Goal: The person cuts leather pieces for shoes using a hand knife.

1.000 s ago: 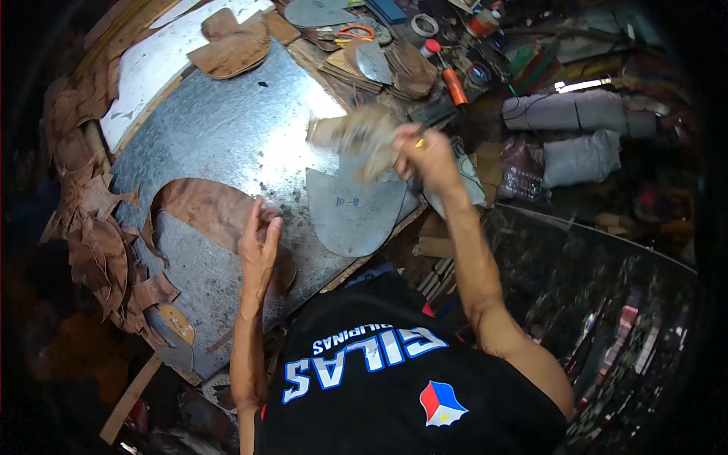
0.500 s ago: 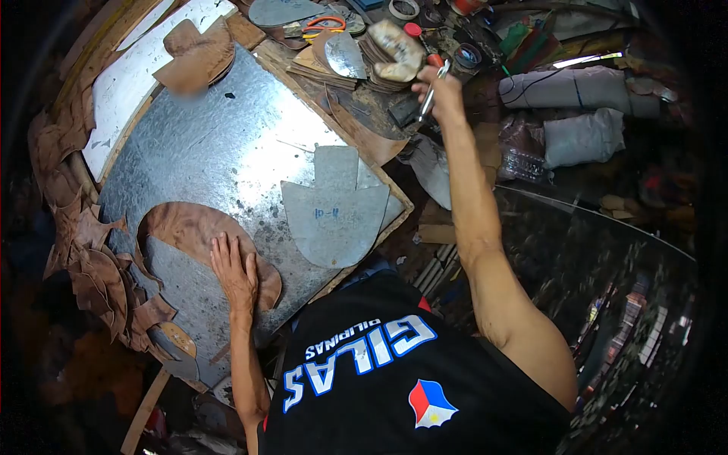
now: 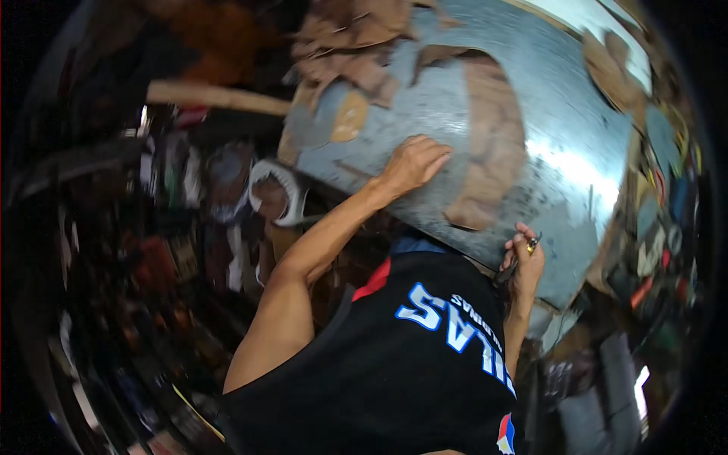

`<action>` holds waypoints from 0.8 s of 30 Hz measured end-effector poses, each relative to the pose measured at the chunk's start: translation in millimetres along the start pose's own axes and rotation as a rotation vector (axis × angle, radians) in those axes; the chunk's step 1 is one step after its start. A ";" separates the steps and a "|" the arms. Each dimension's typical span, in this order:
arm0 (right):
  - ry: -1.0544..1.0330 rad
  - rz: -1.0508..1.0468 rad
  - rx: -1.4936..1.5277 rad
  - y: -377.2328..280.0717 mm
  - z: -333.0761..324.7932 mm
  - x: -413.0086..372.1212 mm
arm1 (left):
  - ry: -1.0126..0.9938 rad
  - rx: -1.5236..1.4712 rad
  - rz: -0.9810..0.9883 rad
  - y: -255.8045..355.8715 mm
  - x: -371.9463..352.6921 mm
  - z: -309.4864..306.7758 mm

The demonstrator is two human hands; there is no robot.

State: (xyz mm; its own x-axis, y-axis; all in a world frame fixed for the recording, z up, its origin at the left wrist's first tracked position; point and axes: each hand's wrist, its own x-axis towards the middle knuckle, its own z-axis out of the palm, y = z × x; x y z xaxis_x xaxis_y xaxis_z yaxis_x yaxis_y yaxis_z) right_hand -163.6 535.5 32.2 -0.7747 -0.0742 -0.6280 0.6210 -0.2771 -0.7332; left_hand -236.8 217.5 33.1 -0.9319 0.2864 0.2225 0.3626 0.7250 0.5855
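Note:
My left hand [image 3: 414,162] is above the metal-topped work surface [image 3: 360,203], left of a curved brown leather piece [image 3: 494,136]. Its fingers are curled in; whatever they may hold is hidden. My right hand [image 3: 526,262] is near the front edge, closed around a slim pen-like tool [image 3: 532,244] seen almost end-on, with a yellowish part and a dark tip. Beyond that hand a grey pattern piece [image 3: 567,246] lies on the metal. The leather lies flat, with neither hand touching it.
Leather scraps [image 3: 353,38] hang at the surface's far left, near a yellowish oval piece [image 3: 350,117]. More brown leather pieces [image 3: 613,72] lie far right, beside tools and supplies. A white plastic stool [image 3: 292,193] stands at left. Motion blurs the surroundings.
My view has swung left. My left hand has come off the leather and curled its fingers. My right hand has come back from the cluttered bench to the front edge, still with the pen-like tool.

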 end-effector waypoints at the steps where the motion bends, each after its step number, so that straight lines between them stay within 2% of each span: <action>1: -0.024 -0.007 -0.149 10.4 11.1 2.9 | 0.030 0.019 -0.040 -9.2 -18.0 -12.1; 2: -0.029 -0.020 -0.294 7.5 9.7 4.7 | 0.060 0.027 -0.069 -8.8 -24.4 -14.1; 4: -0.018 -0.036 -0.383 12.9 19.8 5.2 | 0.103 0.019 -0.099 -26.5 -49.8 -25.4; 6: 0.002 -0.031 -0.391 14.8 12.5 11.7 | 0.245 0.139 -0.177 -44.9 -75.3 -43.8; 10: 0.058 0.000 -0.397 11.0 7.9 17.1 | 0.340 0.290 -0.326 -81.1 -107.2 -72.6; 14: 0.047 -0.042 -0.401 12.8 5.2 17.4 | 0.350 0.461 -0.379 -110.8 -125.6 -89.6; 17: 0.078 -0.066 -0.396 13.6 7.4 17.9 | 0.358 0.521 -0.658 -129.1 -139.0 -107.4; 18: 0.096 -0.077 -0.393 14.0 9.9 16.1 | 0.361 0.516 -0.657 -134.2 -142.8 -109.7; 20: 0.120 -0.075 -0.405 14.3 13.3 14.0 | 0.342 0.542 -0.814 -142.8 -149.4 -113.7; 24: 0.134 -0.094 -0.425 16.5 9.9 16.1 | 0.410 0.466 -0.775 -162.8 -152.7 -118.9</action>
State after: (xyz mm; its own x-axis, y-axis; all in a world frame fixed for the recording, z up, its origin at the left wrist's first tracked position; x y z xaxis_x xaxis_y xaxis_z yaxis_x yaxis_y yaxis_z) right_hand -167.0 520.3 12.6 -0.8251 0.0647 -0.5613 0.5644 0.1427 -0.8131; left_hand -154.3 -18.8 -3.5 -0.8109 -0.5456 0.2114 -0.4633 0.8194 0.3376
